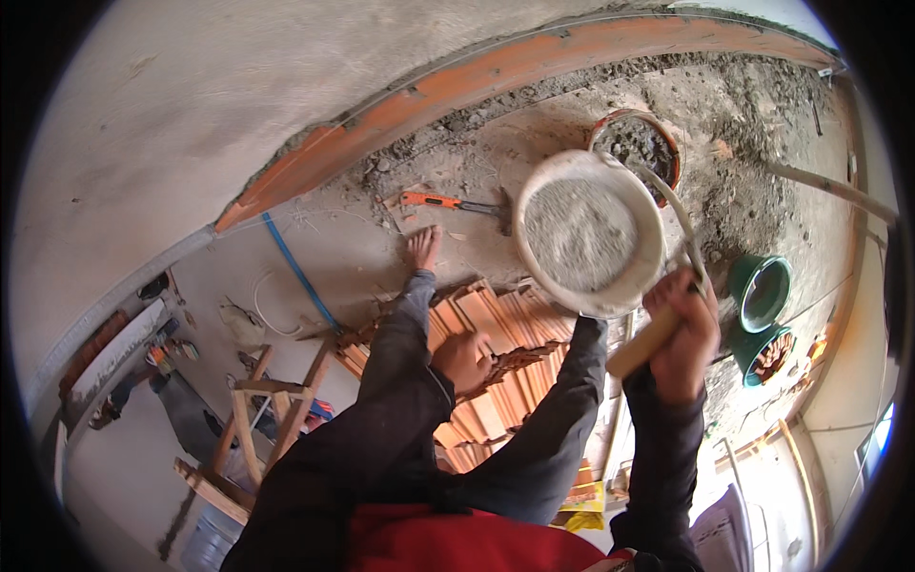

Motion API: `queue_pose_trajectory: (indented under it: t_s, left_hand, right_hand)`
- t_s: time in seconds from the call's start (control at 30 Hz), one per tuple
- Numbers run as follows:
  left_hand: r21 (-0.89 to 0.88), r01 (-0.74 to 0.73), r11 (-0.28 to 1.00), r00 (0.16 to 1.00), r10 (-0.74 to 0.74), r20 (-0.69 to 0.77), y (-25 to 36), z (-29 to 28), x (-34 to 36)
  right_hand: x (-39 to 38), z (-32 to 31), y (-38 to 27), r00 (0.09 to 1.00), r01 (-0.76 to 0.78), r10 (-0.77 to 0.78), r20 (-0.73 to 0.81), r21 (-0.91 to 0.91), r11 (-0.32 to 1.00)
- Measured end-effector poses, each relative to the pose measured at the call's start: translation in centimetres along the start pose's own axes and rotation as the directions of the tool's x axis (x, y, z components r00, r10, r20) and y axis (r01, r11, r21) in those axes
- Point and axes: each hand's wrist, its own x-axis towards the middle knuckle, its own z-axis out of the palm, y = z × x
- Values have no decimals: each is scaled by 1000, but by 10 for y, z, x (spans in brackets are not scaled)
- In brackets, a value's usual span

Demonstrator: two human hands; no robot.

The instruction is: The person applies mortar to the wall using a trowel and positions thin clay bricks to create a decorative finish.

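With right hand (688, 329), firmly clasping tan bar (639, 347) and handle (681, 205) of pale bucket (602, 303) beyond stacked tiles (505, 319); with left hand (461, 362), half-curling over tiles, hold indeterminable; possibly risking spilling powder (581, 234) by pulling lopsidedly.

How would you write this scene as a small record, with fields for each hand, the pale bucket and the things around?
right hand: closed at the arched handle; a tan bar-shaped piece also shows there
left hand: fingers curled, over the orange bricks; contact unclear
pale bucket: holds grey material, its surface uneven
beyond it: orange-rimmed bucket with dark grey mix
floor, ahead: tool with orange grip, near a bare foot
right side: two green buckets
left side: wooden stand, blue strip
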Motion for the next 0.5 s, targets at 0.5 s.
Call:
queue_pose_trajectory:
  t_s: [0.5]
  left_hand:
    - [-154,172,973,981,-183,-61,-130,-90,19]
  right_hand:
    - [133,114,269,964,239,-250,-87,-120,964]
